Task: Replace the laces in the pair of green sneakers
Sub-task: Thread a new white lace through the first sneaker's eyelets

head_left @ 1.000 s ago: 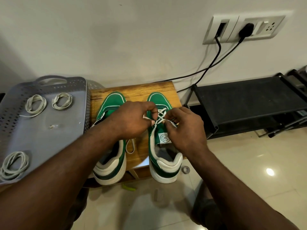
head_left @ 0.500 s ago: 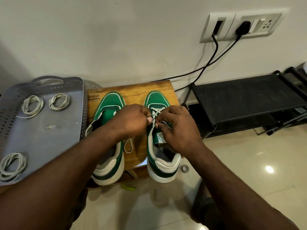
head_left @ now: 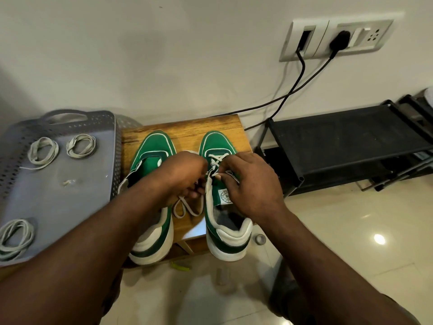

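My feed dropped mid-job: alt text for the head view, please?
The left hand and right hand pinch a white lace on the right green sneaker, beside the left sneaker on a wooden stool. Three coiled laces lie in a grey tray.

Left-hand sneaker (head_left: 153,148): green, white sole, unlaced, upright on wooden worktop (head_left: 185,129), toe to wall.
Right-hand sneaker (head_left: 215,143): matching, parallel just beside, partly laced.
Lace (head_left: 216,160): white, crisscrossed near toe, loose loop between sneakers.
Spare laces (head_left: 43,150): three pale coils, well left.

bare left hand (head_left: 185,177) and right hand (head_left: 254,184), bare forearms (head_left: 131,221), dark legwear (head_left: 290,301)
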`<state>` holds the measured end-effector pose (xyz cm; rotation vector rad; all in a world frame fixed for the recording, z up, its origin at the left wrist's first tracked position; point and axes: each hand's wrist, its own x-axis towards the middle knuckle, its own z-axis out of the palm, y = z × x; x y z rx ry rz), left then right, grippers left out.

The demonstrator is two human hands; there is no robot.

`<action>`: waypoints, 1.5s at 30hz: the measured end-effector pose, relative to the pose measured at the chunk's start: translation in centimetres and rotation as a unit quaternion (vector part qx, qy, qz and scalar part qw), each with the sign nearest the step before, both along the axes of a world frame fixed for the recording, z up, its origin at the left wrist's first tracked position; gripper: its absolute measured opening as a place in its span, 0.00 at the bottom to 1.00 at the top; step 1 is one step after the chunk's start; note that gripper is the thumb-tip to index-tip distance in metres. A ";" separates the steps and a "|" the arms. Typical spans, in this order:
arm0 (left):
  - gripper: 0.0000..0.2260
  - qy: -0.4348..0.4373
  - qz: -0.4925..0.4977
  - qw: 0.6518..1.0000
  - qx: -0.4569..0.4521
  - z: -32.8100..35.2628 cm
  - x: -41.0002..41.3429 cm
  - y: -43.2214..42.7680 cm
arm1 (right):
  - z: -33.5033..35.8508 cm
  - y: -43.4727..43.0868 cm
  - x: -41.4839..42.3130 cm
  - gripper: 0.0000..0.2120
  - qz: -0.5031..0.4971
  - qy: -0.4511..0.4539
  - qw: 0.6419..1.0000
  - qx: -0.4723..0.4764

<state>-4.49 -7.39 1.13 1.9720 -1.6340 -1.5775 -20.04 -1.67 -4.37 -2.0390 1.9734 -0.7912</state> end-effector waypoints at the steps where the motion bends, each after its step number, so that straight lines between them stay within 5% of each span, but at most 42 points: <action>1: 0.10 0.062 0.059 0.996 0.027 0.2 0.2 0.2 | 0.0 0.0 0.0 0.07 -0.003 -0.001 1.000 0.004; 3: 0.10 0.082 0.088 0.992 0.032 0.3 0.3 0.1 | 0.0 0.0 0.1 0.09 -0.006 0.002 1.000 0.011; 9: 0.14 -0.127 -0.043 0.987 -0.087 -0.3 -0.2 0.1 | 0.1 -0.1 0.4 0.06 -0.037 -0.003 0.999 0.001; 15: 0.05 -0.010 -0.051 0.996 -0.073 0.1 1.1 -0.3 | 0.2 0.1 0.3 0.10 -0.053 0.040 0.998 0.013; 26: 0.09 -0.022 -0.047 0.995 -0.085 0.7 0.6 -0.3 | 0.2 0.0 0.4 0.12 -0.106 0.032 0.994 0.025; 34: 0.09 0.058 0.056 0.997 0.014 0.6 0.9 -0.4 | 0.6 0.1 0.4 0.10 -0.126 -0.006 0.991 0.050; 41: 0.08 0.061 0.039 0.997 0.021 0.4 1.0 -0.4 | 0.3 0.2 0.3 0.09 -0.127 -0.015 0.991 0.029; 45: 0.03 0.012 -0.057 0.997 -0.059 0.6 0.9 -0.2 | 0.1 0.2 0.3 0.09 -0.130 -0.002 0.992 0.007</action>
